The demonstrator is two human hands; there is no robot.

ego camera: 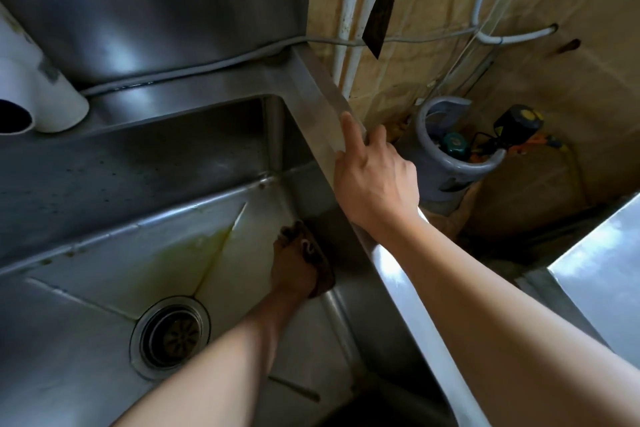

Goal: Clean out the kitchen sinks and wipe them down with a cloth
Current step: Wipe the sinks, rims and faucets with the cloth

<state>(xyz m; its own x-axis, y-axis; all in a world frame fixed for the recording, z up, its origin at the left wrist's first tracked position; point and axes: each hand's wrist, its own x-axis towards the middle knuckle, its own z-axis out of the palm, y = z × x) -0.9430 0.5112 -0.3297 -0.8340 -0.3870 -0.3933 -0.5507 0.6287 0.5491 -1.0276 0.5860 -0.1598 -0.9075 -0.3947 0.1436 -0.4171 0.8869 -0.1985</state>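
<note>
Head view: my left hand (294, 263) is closed on the brown cloth (320, 269), pressed low on the sink (304, 97) basin's right wall; my right hand (375, 177), fingers loose, braces on the rim. Wet steel — that bracing hand might slip.

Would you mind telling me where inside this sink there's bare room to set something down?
The sink floor is bare left of the drain and along the back wall, though a yellow-green stain runs there. The right side is taken: the left hand presses a cloth there, and the right hand rests on the rim.
</note>
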